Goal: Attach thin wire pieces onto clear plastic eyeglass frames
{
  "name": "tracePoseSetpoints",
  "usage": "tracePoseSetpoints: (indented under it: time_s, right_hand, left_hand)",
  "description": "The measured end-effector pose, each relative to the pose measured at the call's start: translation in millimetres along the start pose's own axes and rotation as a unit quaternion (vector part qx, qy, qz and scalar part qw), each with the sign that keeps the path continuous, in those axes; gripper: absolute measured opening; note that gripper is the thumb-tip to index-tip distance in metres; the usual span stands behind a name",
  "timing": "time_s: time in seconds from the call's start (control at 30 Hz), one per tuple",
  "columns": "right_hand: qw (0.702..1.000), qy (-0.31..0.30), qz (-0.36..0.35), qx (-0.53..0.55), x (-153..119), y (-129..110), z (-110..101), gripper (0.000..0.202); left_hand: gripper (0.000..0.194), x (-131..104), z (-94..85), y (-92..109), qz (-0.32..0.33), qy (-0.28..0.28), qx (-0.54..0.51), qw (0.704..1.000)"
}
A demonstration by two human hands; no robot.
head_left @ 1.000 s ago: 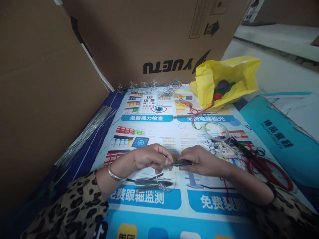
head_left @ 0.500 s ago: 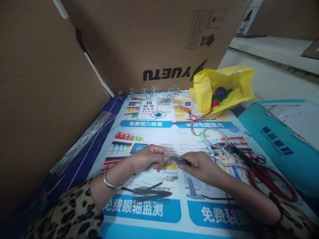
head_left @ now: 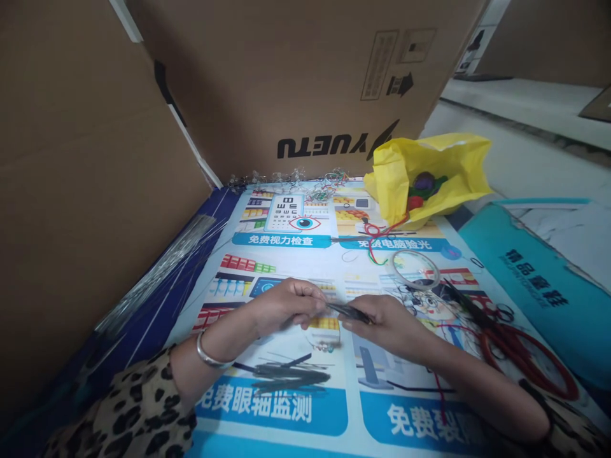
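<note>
My left hand (head_left: 298,304) is closed in a pinch near the middle of the sheet, on what looks like a thin wire; its end is hidden by the fingers. My right hand (head_left: 382,318) grips small dark pliers (head_left: 351,312), their narrow jaws pointing left and meeting the left fingertips. Whether the jaws touch the wire is too small to tell. Below the fingers, a faint loop with small clear beads (head_left: 324,347) shows against the sheet. Short dark wire pieces (head_left: 291,375) lie in a pile in front of my left hand.
Red-handled scissors (head_left: 510,343) lie at the right, near a roll of clear tape (head_left: 416,270). A yellow bag (head_left: 391,181) holding coloured yarn stands behind. Long silvery wires (head_left: 157,273) lie at the left. Cardboard (head_left: 305,83) walls the back; beaded wire pieces (head_left: 329,184) lie along it.
The view has shifted slightly, so the surroundings sit a little lower. Both hands keep nearly the same pose, with the pliers still at the left fingertips.
</note>
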State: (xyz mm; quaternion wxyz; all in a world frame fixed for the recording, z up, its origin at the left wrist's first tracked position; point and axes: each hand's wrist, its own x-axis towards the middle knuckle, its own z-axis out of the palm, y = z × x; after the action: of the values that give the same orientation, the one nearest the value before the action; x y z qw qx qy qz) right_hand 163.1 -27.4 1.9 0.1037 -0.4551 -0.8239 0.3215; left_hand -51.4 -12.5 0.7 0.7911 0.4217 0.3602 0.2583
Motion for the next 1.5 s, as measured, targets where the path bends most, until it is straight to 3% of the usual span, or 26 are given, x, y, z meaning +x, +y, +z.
tracePoseSetpoints:
  time_s: [0.23,0.4,0.67,0.87,1.03,1.23,1.5]
  right_hand:
    - [0.994,-0.039,-0.101,-0.002,2,4,-3,0.02]
    - [0.992,-0.031,-0.118,-0.038,3,3,-2,0.023]
    - [0.991,0.008,-0.065,-0.118,0,2,0,0.022]
    - [0.988,0.05,0.034,-0.143,1,3,-2,0.025]
    - [0.988,0.065,0.074,-0.118,3,3,-3,0.029]
    - [0.995,0.054,0.062,-0.052,3,6,-4,0.033]
    - [0.97,0.133,0.072,0.188,19,-3,-5,0.03]
  left_hand:
    - [0.014,-3,-6.8,1,-0.064,-0.077,-0.007,0.995]
    - [0.014,-4,-5.8,2,-0.071,-0.088,-0.004,0.994]
    - [0.011,-2,-4.7,0,-0.058,-0.066,0.018,0.996]
    - [0.019,2,-3.5,-2,0.015,-0.009,0.033,0.999]
    - [0.03,2,-0.7,1,0.062,0.018,0.079,0.995]
    - [0.031,0,2.1,2,0.128,0.062,0.127,0.982]
    - [0.032,5,3.5,-2,0.111,0.086,0.117,0.983]
